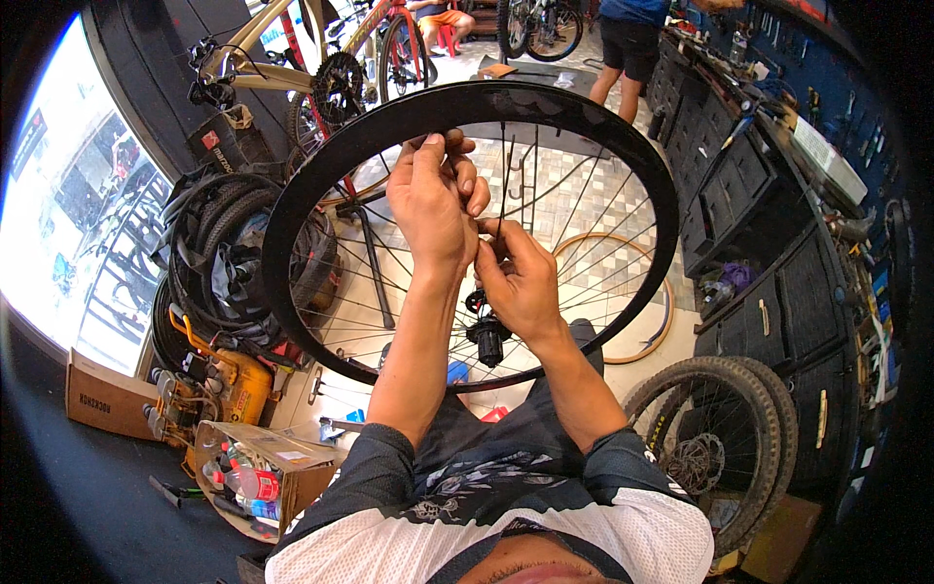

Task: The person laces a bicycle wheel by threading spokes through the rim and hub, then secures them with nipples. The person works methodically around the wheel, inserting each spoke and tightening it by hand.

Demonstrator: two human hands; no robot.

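A black deep-rimmed bicycle wheel (pixel 662 209) stands in front of me, its thin dark spokes running to a black hub (pixel 486 341) low in the middle. My left hand (pixel 428 209) is raised at the upper inner edge of the rim, palm toward me. Its fingers are curled, and what they pinch is too small to make out. Just below and to the right, my right hand (pixel 520 287) is closed, thumb and fingers around a dark spoke (pixel 503 190) above the hub. The two hands nearly touch at the left wrist.
Tyres and tubes (pixel 219 243) are heaped at left, above a yellow compressor (pixel 243 384) and a cardboard box of bottles (pixel 292 487). Knobby-tyred wheels (pixel 769 419) lean at right beside black drawers (pixel 735 190). Bicycles (pixel 336 83) and a person in dark shorts (pixel 628 44) are farther off.
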